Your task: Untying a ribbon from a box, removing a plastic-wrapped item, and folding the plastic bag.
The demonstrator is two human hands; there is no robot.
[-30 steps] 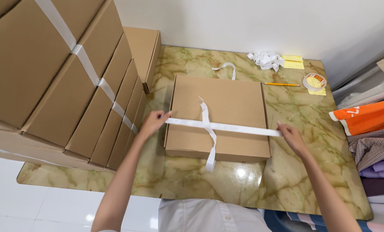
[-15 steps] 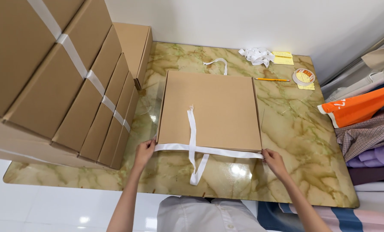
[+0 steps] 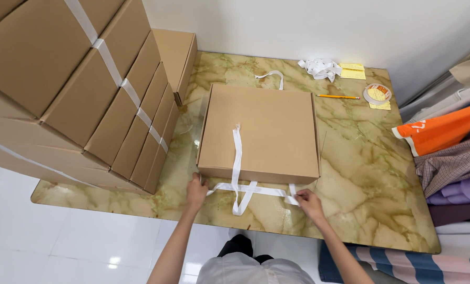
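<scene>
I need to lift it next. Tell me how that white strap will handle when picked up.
The white strap is probably floppy: it drapes over the cardboard box edge and loops loosely. Likely light, being thin and flat. Both hands, left and right, hold it stretched.

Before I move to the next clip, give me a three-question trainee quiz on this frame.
1. True or false: the white strap held by the left hand and right hand lies across the middle of the flat cardboard box's lid.
2. What lies on the marble table nearest the yellow pencil? A) scissors B) a tape roll C) a mug
3. Fill in: the bundle of strapped boxes sits at the table's ____ side.

Key
1. False: it runs off the box's near edge, on the table.
2. B
3. left
</scene>
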